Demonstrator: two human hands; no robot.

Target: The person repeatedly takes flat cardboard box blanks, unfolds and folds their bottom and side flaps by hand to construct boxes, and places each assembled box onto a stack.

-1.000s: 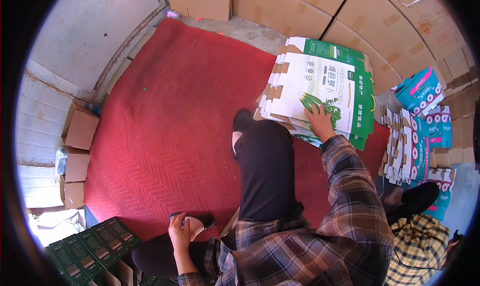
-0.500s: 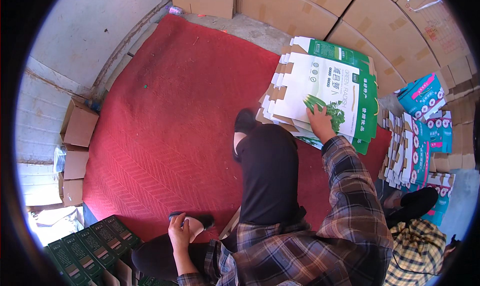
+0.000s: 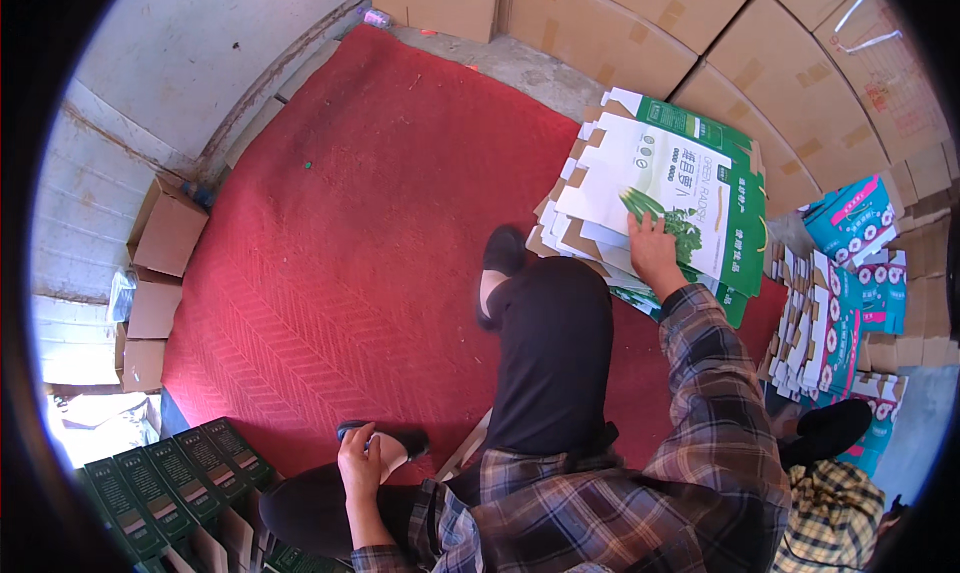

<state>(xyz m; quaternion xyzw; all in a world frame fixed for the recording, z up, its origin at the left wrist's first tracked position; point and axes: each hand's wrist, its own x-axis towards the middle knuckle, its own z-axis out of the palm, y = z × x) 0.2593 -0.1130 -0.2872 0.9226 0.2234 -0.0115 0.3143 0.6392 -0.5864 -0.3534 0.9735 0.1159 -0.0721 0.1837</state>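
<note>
A stack of flat, unfolded white-and-green cartons [image 3: 650,178] lies on the red carpet to my right, its layers fanned unevenly. A green leafy vegetable is printed on the top one. My right hand [image 3: 655,255] rests on that carton near its close edge, fingers stretched over the printed picture; I see no grip on it. My left hand [image 3: 360,463] is by my bent leg, above a black shoe [image 3: 410,443], fingers loosely bent and apart, with nothing visible in it.
Dark green boxes [image 3: 165,488] stand in a row at lower left. Brown cartons [image 3: 165,233] line the left wall; large taped boxes [image 3: 640,23] form the back wall. Teal-and-white flat cartons [image 3: 840,303] are piled at right, near another person in yellow-and-black checks [image 3: 835,518].
The view has shifted slightly, so the carton stack sits a little lower and further right. My right hand stays on the top carton; my left hand looks unmoved.
</note>
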